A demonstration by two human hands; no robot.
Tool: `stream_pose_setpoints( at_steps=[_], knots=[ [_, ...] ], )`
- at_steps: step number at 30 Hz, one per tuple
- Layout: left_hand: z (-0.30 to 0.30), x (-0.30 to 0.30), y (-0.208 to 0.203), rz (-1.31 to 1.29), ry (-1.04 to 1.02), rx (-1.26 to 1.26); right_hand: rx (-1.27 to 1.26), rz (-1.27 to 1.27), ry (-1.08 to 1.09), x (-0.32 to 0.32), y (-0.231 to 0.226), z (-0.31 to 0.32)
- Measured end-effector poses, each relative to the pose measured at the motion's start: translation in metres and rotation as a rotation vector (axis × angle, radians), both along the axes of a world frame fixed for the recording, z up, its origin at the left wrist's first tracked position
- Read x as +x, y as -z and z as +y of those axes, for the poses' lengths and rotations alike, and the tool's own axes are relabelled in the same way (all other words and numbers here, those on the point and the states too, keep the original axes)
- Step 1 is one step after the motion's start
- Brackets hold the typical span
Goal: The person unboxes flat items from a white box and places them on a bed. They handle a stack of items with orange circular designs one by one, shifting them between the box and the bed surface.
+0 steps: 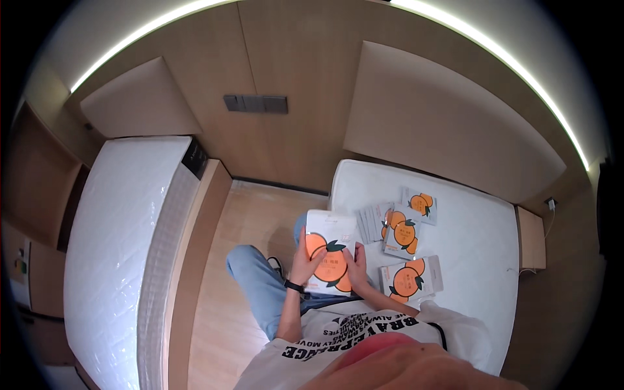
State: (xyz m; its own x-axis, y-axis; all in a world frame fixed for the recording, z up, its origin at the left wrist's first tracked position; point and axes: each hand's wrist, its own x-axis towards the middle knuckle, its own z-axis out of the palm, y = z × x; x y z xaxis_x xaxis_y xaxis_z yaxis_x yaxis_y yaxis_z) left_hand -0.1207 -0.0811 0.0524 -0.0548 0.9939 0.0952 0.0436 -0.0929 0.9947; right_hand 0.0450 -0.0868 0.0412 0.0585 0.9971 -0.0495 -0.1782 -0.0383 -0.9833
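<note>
A flat white package printed with oranges and green leaves [330, 227] is held upright in front of my body, over my lap. My left hand [302, 265], with a dark band on the wrist, grips its left edge, thumb lying across the front. On the opposite side my right hand [357, 268] closes round the right edge, its thumb also on the front face. Fingers behind the package are hidden. To the right, on the white mattress [478, 227], lie similar orange-printed packages: one in the middle [402, 233], one farther back [421, 204], and one nearer me [408, 281].
Several thin grey-white packets [372, 223] lie fanned out beside the middle package. Another plastic-wrapped mattress [123, 240] stands at the left on a wooden bed frame [188, 260], with wooden floor [224, 221] between the beds. A wooden bedside ledge [532, 240] adjoins the right mattress.
</note>
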Motion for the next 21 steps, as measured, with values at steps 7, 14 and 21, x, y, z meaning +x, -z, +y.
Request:
stream_pose_setpoints(
  at_steps=[7,14,21],
  knots=[
    [-0.004,-0.011,-0.014,-0.154,-0.020,-0.010,0.035,-0.019,-0.299,0.020,-0.052,0.037],
    [-0.010,-0.016,0.030,-0.950,-0.113,-0.180,0.193,-1.364,-0.052,0.137,-0.020,0.109],
    [-0.008,-0.028,0.075,-1.141,-0.221,-0.252,-0.362,-1.380,0.045,0.176,0.015,0.073]
  ],
)
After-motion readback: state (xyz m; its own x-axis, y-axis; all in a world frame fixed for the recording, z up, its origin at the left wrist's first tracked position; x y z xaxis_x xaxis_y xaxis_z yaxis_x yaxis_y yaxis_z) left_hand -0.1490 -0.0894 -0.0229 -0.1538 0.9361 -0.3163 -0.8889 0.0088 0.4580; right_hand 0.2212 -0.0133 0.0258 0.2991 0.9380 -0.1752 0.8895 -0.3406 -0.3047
